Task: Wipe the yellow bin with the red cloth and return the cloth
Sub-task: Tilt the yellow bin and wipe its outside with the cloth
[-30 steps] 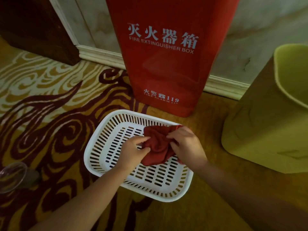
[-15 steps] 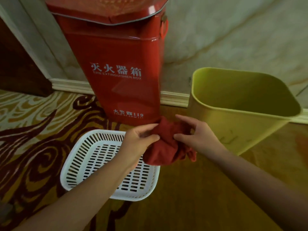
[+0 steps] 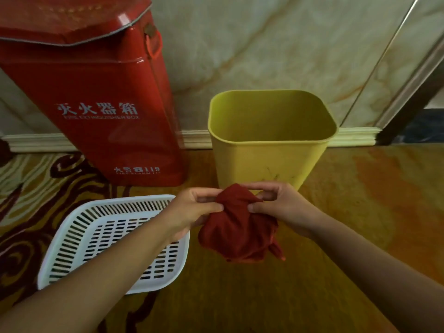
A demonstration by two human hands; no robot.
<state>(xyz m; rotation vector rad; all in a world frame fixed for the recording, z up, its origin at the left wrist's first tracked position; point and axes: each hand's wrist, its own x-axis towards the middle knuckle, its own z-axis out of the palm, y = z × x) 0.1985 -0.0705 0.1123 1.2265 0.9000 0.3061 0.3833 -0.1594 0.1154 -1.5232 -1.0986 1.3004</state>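
The yellow bin (image 3: 262, 164) stands upright and open on the carpet against the wall, its inside bare. Just in front of its near wall hangs the crumpled red cloth (image 3: 236, 233), held in the air by both hands. My left hand (image 3: 194, 210) pinches its upper left edge and my right hand (image 3: 278, 205) pinches its upper right edge. The cloth is close to the bin's front wall; I cannot tell whether they touch. A white slotted basket (image 3: 72, 239) lies on the floor to the left, under my left forearm.
A tall red fire extinguisher box (image 3: 96, 97) stands left of the bin against the marble wall. A white baseboard (image 3: 355, 137) runs behind. A dark door frame (image 3: 408, 102) is at the far right. Patterned carpet covers the floor.
Both hands lifted the red cloth out of the white basket and carried it right, to the front of the yellow bin. The view swung right and up.
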